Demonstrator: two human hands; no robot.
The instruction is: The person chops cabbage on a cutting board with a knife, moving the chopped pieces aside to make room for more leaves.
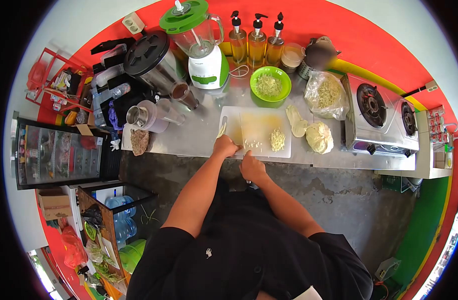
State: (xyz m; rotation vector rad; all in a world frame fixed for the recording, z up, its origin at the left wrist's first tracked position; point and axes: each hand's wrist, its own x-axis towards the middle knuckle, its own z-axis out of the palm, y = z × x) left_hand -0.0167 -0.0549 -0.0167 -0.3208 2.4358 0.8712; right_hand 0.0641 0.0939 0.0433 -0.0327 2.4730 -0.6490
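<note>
A white cutting board lies at the front edge of the metal counter. On its left part my left hand is closed on a pale cabbage piece. My right hand grips a knife at the board's front edge; its handle end shows below my fist and most of the blade cannot be made out. Small cut bits lie between the hands, and a pile of shredded cabbage sits on the board's right side. Loose leaves and a cabbage head rest right of the board.
Behind the board stands a green bowl with shreds. A plastic bag of shreds and a gas stove are to the right. A blender, pump bottles, metal cup and pink-white pitcher stand behind and left.
</note>
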